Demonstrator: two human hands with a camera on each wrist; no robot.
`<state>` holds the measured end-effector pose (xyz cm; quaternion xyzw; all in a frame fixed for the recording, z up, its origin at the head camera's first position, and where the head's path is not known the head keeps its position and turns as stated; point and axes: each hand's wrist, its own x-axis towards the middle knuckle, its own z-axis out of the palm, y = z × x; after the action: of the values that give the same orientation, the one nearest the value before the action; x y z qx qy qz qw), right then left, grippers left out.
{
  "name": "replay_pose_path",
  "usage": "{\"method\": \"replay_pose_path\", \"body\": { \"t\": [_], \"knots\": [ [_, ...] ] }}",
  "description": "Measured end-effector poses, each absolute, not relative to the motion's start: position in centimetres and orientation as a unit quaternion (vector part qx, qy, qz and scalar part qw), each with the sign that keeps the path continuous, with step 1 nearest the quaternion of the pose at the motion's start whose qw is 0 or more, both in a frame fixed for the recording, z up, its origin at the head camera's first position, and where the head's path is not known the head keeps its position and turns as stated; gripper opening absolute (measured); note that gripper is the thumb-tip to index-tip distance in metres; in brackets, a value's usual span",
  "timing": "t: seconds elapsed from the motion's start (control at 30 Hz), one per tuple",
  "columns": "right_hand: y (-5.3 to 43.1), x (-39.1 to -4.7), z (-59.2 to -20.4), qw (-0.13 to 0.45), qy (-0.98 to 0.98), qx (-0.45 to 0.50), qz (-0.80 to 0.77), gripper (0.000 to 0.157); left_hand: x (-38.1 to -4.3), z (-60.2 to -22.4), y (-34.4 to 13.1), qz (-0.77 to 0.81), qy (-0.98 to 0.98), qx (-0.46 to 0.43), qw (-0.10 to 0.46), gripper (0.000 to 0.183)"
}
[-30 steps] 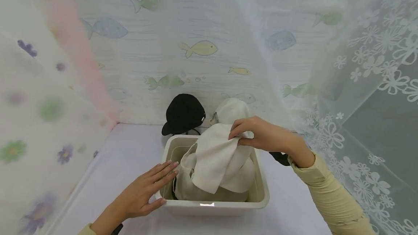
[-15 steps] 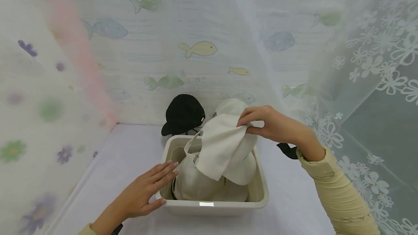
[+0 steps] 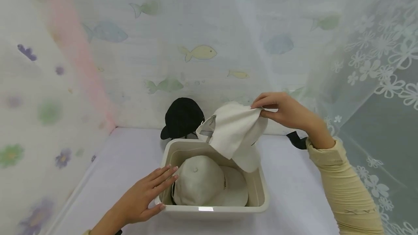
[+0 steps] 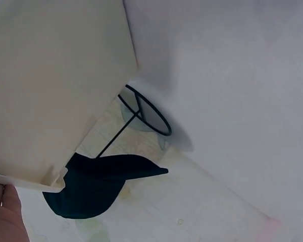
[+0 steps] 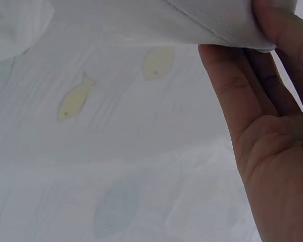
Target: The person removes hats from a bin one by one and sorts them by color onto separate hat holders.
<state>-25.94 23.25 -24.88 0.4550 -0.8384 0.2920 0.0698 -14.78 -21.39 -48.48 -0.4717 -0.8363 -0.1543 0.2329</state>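
In the head view, my right hand pinches the edge of a white baseball cap, raised over the back right of a cream plastic bin. The cap's back strap opening faces left and its brim hangs toward the bin. A second off-white cap lies in the bin, crown left and brim right. My left hand rests on the bin's left rim with straight fingers. The right wrist view shows thumb and fingers gripping white cloth; the left wrist view shows the bin's outer wall.
Behind the bin, a black cap sits on a thin black wire stand. Another white cap behind the bin is mostly hidden by the held one. A white cloth covers the table; sheer curtains with fish and flowers surround it.
My right hand has lifted the white cap up and to the right, off the cap lying in the bin, which now shows fully. The left hand has stayed on the rim.
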Motion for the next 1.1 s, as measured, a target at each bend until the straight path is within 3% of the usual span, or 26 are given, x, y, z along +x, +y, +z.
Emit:
{"method": "replay_pose_path", "body": {
  "t": [0.57, 1.1],
  "knots": [
    [25.9, -30.9, -25.4, 0.19, -0.837, 0.423, 0.29, 0.033, -14.5, -48.9, -21.1, -0.163, -0.826, -0.479, 0.248, 0.067],
    [24.0, -35.3, -28.1, 0.156, -0.848, 0.431, 0.267, 0.028, -14.7, -48.8, -21.0, -0.16, -0.823, -0.48, 0.258, 0.067]
  ]
}}
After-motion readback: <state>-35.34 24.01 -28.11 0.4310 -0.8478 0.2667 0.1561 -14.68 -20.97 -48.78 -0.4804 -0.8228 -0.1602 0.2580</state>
